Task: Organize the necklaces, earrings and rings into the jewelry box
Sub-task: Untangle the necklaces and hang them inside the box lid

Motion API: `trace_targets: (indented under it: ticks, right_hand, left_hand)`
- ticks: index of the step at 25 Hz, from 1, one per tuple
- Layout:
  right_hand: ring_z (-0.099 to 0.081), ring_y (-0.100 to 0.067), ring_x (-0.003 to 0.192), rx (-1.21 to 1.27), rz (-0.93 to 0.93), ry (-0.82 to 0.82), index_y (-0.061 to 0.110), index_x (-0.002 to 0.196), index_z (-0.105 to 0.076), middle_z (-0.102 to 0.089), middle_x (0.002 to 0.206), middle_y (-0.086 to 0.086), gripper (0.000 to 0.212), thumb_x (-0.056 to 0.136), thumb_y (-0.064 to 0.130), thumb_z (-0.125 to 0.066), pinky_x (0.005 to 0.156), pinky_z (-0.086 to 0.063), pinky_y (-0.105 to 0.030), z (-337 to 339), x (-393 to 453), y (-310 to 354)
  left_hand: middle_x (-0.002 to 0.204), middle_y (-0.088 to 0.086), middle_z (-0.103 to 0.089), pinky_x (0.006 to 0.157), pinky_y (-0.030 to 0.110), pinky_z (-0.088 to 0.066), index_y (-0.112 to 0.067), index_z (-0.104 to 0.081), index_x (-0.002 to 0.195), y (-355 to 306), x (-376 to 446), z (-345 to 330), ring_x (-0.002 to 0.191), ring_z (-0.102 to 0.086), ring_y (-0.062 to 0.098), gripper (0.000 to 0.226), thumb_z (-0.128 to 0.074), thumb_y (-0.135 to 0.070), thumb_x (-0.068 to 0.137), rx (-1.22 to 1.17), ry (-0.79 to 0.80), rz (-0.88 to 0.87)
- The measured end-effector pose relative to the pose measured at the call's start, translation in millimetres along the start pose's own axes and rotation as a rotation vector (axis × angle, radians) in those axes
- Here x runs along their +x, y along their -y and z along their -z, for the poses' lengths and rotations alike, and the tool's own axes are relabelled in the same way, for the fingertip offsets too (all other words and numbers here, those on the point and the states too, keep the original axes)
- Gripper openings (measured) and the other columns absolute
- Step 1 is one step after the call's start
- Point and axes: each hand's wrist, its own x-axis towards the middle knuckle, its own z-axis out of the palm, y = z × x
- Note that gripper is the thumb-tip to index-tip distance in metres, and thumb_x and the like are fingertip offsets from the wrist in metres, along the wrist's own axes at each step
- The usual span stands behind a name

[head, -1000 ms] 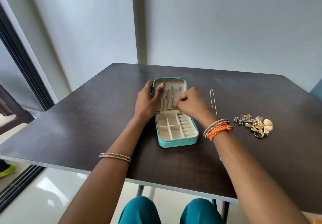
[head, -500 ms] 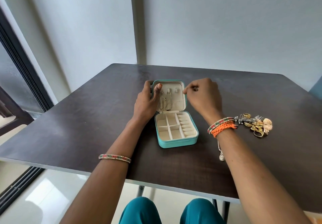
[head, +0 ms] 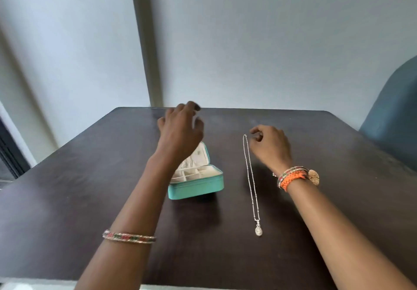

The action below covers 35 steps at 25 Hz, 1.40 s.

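We're pinching the top of the silver necklace w/ our right hand, chain trailing straight on the table, prob to keep it untangled. Left hand is hovering loose-fingered, gripping nothing, over the open jewelry box just left of the chain.

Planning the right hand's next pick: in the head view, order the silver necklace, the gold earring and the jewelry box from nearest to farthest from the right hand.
1. Silver necklace: top end at the right hand's fingertips.
2. Gold earring: behind the right wrist.
3. Jewelry box: far left, under the left arm.
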Motion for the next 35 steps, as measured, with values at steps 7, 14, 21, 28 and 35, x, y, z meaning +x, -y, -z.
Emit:
trace_targets:
  ticks: [7, 14, 21, 28, 35]
  right_hand:
    - [-0.060, -0.036, 0.085, -0.004, -0.077, 0.220, 0.008, 0.063, -0.050, -0.059, 0.076, -0.015, 0.030, 0.091, 0.019, -0.049, 0.065, -0.039, -0.030, -45, 39, -13]
    - [-0.064, -0.031, 0.102, -0.057, -0.210, 0.176, 0.021, 0.091, -0.073, -0.071, 0.106, -0.003, 0.012, 0.084, 0.027, -0.065, 0.078, -0.046, -0.031, -63, 67, -20]
    - [-0.066, -0.023, 0.089, 0.297, -0.223, 0.201, 0.013, 0.073, -0.068, -0.069, 0.082, -0.005, 0.013, 0.084, 0.020, -0.067, 0.080, -0.051, -0.031, -43, 53, -8]
    - [-0.062, -0.012, 0.058, 0.699, -0.008, 0.168, 0.012, 0.081, -0.059, -0.065, 0.077, -0.008, 0.009, 0.090, 0.010, -0.061, 0.056, -0.055, -0.028, -3, 18, 17]
    - [-0.061, -0.020, 0.077, 0.435, 0.154, -0.192, 0.013, 0.085, -0.054, -0.059, 0.077, 0.007, 0.008, 0.089, 0.007, -0.054, 0.064, -0.048, -0.032, -4, 8, 9]
  left_hand:
    - [0.116, 0.008, -0.063, 0.099, 0.041, -0.041, -0.018, -0.060, 0.114, -52, 29, -64, 0.113, -0.054, 0.030, 0.035, -0.044, -0.009, 0.084, -0.037, 0.385, 0.109]
    - [0.112, 0.009, -0.065, 0.092, 0.034, -0.039, -0.016, -0.063, 0.110, -27, 15, -80, 0.108, -0.056, 0.030, 0.034, -0.044, -0.004, 0.083, -0.018, 0.262, 0.071]
    - [0.117, 0.014, -0.064, 0.089, 0.034, -0.047, -0.006, -0.059, 0.121, -33, 10, -79, 0.110, -0.058, 0.030, 0.038, -0.040, 0.002, 0.090, -0.187, 0.144, 0.040]
    - [0.071, 0.008, -0.060, 0.059, 0.028, -0.033, -0.001, -0.064, 0.091, -39, 7, -79, 0.065, -0.051, 0.026, 0.023, -0.042, -0.005, 0.094, -0.323, 0.179, -0.028]
    - [0.047, -0.002, -0.044, 0.054, 0.030, -0.055, -0.011, -0.054, 0.070, -43, 5, -60, 0.038, -0.046, 0.012, 0.035, -0.045, -0.028, 0.099, -0.878, 0.427, 0.296]
